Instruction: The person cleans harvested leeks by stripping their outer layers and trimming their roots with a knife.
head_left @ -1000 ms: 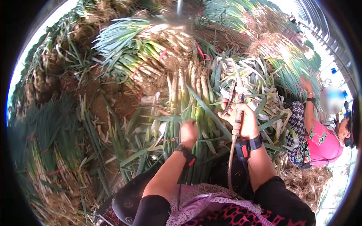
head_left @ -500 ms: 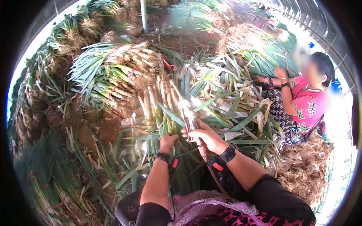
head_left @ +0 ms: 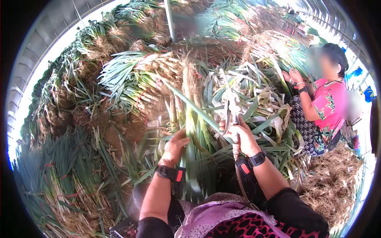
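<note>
My left hand [head_left: 174,147] is closed at the green part of a large green onion [head_left: 189,113], whose shaggy roots point away from me; some of its fingers are hidden behind the stalk. In my right hand [head_left: 244,137] is a metal air blow gun [head_left: 233,104], gripped by its handle, nozzle pointing away. A hose [head_left: 239,180] runs from the gun down towards my lap. One long loose leaf [head_left: 194,106] slants across the onion and reaches the fingers of my right hand. More green onions lie under and beside the held one.
Peeled leaves and husks [head_left: 266,103] are heaped to the right. Tied onion bundles [head_left: 152,73] lie ahead, with more bundles [head_left: 71,178] at the lower left. A person in a pink top [head_left: 331,101] sits at the right, near a pile of roots [head_left: 331,182]. A pole [head_left: 170,20] stands behind.
A green onion now stands out in front of my left hand, with a leaf slanting to the right. The blow gun has moved right, with its nozzle more upright. The view has shifted.
</note>
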Demonstrator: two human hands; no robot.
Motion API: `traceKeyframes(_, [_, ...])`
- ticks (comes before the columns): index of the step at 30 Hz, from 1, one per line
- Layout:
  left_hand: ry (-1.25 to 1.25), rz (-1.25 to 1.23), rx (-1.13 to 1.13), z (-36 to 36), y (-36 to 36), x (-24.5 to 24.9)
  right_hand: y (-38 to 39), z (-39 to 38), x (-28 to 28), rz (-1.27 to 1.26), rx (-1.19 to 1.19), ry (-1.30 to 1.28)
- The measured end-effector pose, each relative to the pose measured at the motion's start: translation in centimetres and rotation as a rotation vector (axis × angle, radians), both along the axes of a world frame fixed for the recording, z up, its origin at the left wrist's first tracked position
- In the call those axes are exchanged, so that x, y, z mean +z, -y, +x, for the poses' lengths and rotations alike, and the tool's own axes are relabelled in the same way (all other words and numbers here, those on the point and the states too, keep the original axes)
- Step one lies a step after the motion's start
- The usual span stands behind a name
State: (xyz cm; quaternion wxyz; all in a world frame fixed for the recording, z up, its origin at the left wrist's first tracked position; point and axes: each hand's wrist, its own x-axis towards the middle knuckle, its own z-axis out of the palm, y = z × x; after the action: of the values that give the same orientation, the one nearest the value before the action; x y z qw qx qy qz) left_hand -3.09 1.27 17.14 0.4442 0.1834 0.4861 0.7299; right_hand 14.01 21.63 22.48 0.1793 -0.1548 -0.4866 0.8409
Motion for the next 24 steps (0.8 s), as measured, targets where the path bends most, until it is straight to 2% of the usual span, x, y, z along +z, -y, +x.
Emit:
traceKeyframes(1, [-0.058,-0.152,0.013,-0.4,-0.1,-0.8,0.7,1.0,1.3,0.061,-0.014,0.015])
traceKeyframes(2, [-0.268,-0.462,0.024,-0.2,-0.1,-0.4,1.3,1.8,1.5,0.113,0.022,0.039])
traceKeyframes(4, [-0.348,-0.409,0.009,-1.9,-0.4,-7.7,2.8,3.4,1.5,0.221,0.097,0.088])
traceKeyframes(6, [-0.271,-0.357,0.082,-1.3,-0.8,-7.8,3.8,4.9,-0.4,0.341,0.278,0.156])
traceKeyframes(8, [-0.158,-0.315,0.149,-0.3,-1.1,-8.7,5.5,6.5,-2.1,0.331,0.309,0.191])
traceKeyframes(10, [-0.028,-0.276,0.219,-0.2,-2.4,-10.1,6.6,8.2,-4.2,0.467,0.335,0.301])
traceKeyframes(14, [-0.164,-0.293,0.2,0.2,-4.4,-12.5,9.0,9.9,-4.9,0.538,0.309,0.463])
traceKeyframes(15, [-0.101,-0.248,0.133,0.7,-4.4,-12.7,9.2,10.3,-5.1,0.571,0.297,0.487])
traceKeyframes(18, [-0.031,-0.302,0.119,2.7,-5.0,-12.8,9.1,11.4,-6.6,0.661,0.272,0.566])
traceKeyframes(22, [-0.106,-0.295,0.193,4.2,-5.2,-13.8,9.6,12.3,-7.0,0.748,0.298,0.661])
traceKeyframes(23, [0.001,-0.31,0.146,3.7,-5.2,-14.2,9.7,12.1,-6.7,0.77,0.306,0.676])
traceKeyframes(24, [0.007,-0.301,0.129,3.6,-5.2,-14.4,9.8,11.9,-6.8,0.777,0.298,0.67])
